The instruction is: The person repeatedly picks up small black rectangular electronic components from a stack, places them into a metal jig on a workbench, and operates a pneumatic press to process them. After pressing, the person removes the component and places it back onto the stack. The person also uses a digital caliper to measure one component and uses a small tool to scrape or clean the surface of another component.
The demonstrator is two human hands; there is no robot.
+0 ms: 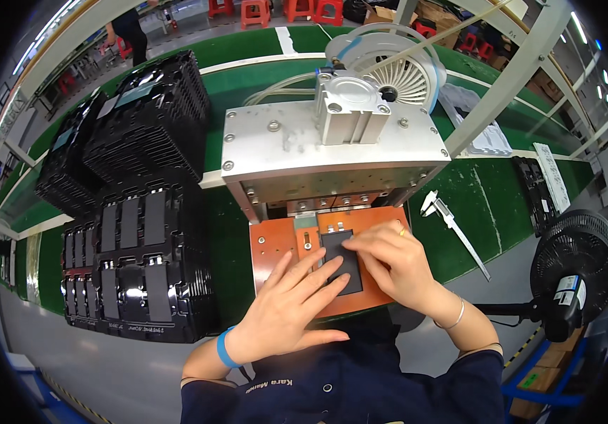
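Note:
A flat dark rectangular part (343,258) lies on the orange fixture plate (275,244) under a metal press (332,141). My left hand (290,304) rests flat on the plate, fingers spread, its fingertips touching the part's left edge. My right hand (396,261) presses its fingertips on the part's upper right side. A ring sits on one right finger, a bracelet on the right wrist, a blue band on the left wrist. Neither hand grips the part.
Stacks of black trays (141,268) holding dark parts stand at my left, more stacks (148,120) behind them. A caliper (452,222) lies on the green bench at right. A black fan (576,268) stands at far right. A white fan (403,71) sits behind the press.

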